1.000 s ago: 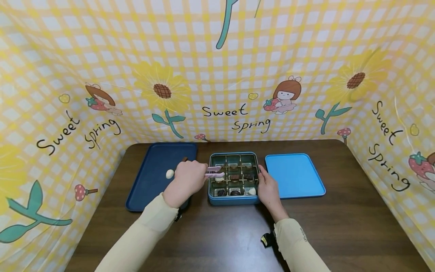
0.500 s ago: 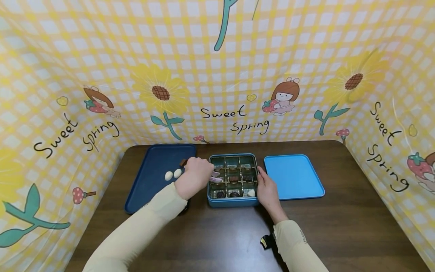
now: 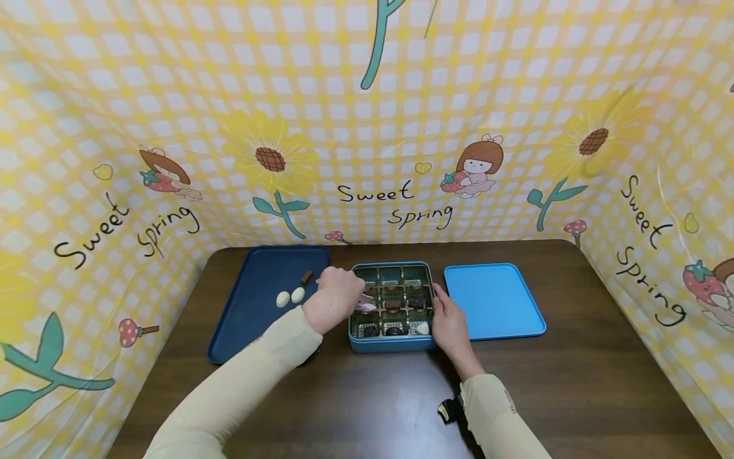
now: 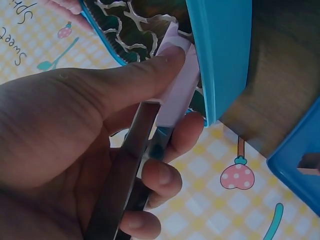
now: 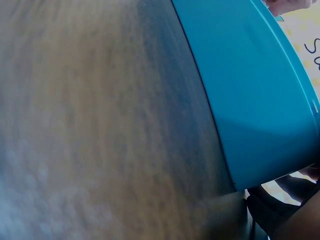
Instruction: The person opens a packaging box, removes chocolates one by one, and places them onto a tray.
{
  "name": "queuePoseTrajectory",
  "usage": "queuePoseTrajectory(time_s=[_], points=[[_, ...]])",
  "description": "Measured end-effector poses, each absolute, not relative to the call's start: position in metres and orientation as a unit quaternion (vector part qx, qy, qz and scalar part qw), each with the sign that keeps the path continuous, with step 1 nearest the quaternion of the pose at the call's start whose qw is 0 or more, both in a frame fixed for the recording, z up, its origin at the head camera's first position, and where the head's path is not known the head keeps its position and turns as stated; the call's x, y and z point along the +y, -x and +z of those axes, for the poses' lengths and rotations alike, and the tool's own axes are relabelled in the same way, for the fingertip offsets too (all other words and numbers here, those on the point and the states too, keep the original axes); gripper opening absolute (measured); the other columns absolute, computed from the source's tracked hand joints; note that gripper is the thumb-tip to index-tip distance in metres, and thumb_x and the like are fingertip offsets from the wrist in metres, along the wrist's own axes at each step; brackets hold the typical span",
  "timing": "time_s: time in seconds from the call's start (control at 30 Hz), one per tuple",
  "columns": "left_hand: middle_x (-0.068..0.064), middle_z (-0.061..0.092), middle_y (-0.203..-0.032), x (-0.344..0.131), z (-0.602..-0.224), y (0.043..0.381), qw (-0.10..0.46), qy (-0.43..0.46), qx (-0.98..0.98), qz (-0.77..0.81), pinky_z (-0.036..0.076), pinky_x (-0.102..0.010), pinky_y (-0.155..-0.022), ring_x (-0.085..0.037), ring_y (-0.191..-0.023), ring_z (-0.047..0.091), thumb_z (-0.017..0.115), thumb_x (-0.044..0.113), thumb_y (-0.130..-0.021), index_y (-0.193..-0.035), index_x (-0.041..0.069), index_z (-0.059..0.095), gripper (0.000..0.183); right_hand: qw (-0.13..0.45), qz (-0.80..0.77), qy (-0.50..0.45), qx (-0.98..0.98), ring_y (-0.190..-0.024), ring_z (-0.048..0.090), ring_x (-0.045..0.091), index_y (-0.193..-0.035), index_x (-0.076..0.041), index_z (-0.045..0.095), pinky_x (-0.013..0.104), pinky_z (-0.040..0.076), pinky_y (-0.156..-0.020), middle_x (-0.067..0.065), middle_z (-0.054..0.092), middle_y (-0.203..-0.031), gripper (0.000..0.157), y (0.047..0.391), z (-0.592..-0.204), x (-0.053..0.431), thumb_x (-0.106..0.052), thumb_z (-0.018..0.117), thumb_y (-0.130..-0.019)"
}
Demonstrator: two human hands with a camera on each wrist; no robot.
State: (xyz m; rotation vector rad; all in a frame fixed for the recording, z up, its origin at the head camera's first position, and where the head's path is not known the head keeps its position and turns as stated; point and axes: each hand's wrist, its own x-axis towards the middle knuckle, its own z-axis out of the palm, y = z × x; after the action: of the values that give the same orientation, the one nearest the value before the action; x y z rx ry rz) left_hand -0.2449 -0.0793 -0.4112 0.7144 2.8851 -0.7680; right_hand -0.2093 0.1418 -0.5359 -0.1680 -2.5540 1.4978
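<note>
In my left hand (image 3: 334, 298) I hold metal tongs (image 4: 132, 165) with lilac tips, the thumb pressed along one tip and the fingers curled below. Those tips reach into the left middle compartment of a blue divided box (image 3: 392, 345) and largely hide what is there. My right hand (image 3: 451, 325) grips the box's right side, thumb near the rim. In the box, a brown chocolate (image 3: 393, 304) sits in the centre, a dark chocolate (image 3: 415, 302) at middle right. Along the front row are two dark chocolates (image 3: 394, 331) and a white chocolate (image 3: 422, 328).
A dark blue tray (image 3: 237, 319) lies to the left, bearing two white egg-shaped pieces (image 3: 283, 299) and a brown chocolate bar (image 3: 306, 277). Right of the box is a flat light blue lid (image 3: 493, 299). A checked cloth (image 3: 367, 127) surrounds the wooden table (image 3: 367, 408).
My left hand has shifted right toward the box, uncovering the second white piece and the brown bar on the tray. The tongs' tips have lowered into the compartment. My right hand keeps its grip.
</note>
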Motion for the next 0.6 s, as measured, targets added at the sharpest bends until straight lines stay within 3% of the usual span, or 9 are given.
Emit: queuePoseTrajectory(time_s=[0.27, 0.37, 0.47, 0.57, 0.6], points=[[0.003, 0.037, -0.049, -0.0802, -0.4144, 0.2476, 0.049, -0.237, 0.942, -0.234, 0.019, -0.029, -0.044, -0.012, -0.044, 0.03, 0.07, 0.023, -0.096, -0.073, 0.016, 0.07, 0.024, 0.071, 0.506, 0.056, -0.858, -0.139, 0.044, 0.037, -0.154, -0.006, 0.041, 0.055, 0.039, -0.11, 0.017, 0.042, -0.156, 0.045, 0.2093, -0.5357, 0.1424, -0.019, 0.037, -0.111], [0.002, 0.041, -0.05, -0.0811, -0.4154, 0.248, 0.053, -0.238, 0.943, -0.228, 0.02, -0.029, -0.044, -0.013, -0.044, 0.032, 0.07, 0.023, -0.096, -0.077, 0.016, 0.072, 0.021, 0.071, 0.507, 0.059, -0.857, -0.121, 0.056, 0.038, -0.154, -0.007, 0.041, 0.051, 0.044, -0.1, 0.02, 0.049, -0.15, 0.045, 0.2091, -0.5358, 0.1423, -0.018, 0.037, -0.111], [0.002, 0.043, -0.05, -0.0821, -0.4169, 0.2482, 0.053, -0.238, 0.944, -0.225, 0.02, -0.029, -0.045, -0.013, -0.044, 0.032, 0.07, 0.022, -0.096, -0.079, 0.016, 0.073, 0.019, 0.07, 0.505, 0.061, -0.858, -0.097, 0.057, 0.038, -0.155, -0.007, 0.041, 0.048, 0.043, -0.089, 0.024, 0.059, -0.134, 0.045, 0.2091, -0.5355, 0.1425, -0.018, 0.037, -0.111], [0.001, 0.046, -0.053, -0.0833, -0.4195, 0.2491, 0.053, -0.238, 0.944, -0.223, 0.023, -0.029, -0.045, -0.013, -0.045, 0.036, 0.07, 0.023, -0.096, -0.083, 0.017, 0.075, 0.015, 0.07, 0.502, 0.059, -0.86, -0.095, 0.056, 0.04, -0.155, -0.007, 0.041, 0.048, 0.043, -0.088, 0.025, 0.059, -0.132, 0.045, 0.2092, -0.5349, 0.1426, -0.018, 0.037, -0.111], [0.001, 0.047, -0.054, -0.0838, -0.4206, 0.2499, 0.052, -0.238, 0.944, -0.223, 0.024, -0.029, -0.045, -0.013, -0.045, 0.038, 0.071, 0.023, -0.095, -0.085, 0.017, 0.075, 0.013, 0.07, 0.5, 0.059, -0.861, -0.103, 0.058, 0.039, -0.155, -0.007, 0.04, 0.049, 0.044, -0.09, 0.025, 0.057, -0.137, 0.045, 0.2093, -0.5349, 0.1426, -0.018, 0.037, -0.111]])
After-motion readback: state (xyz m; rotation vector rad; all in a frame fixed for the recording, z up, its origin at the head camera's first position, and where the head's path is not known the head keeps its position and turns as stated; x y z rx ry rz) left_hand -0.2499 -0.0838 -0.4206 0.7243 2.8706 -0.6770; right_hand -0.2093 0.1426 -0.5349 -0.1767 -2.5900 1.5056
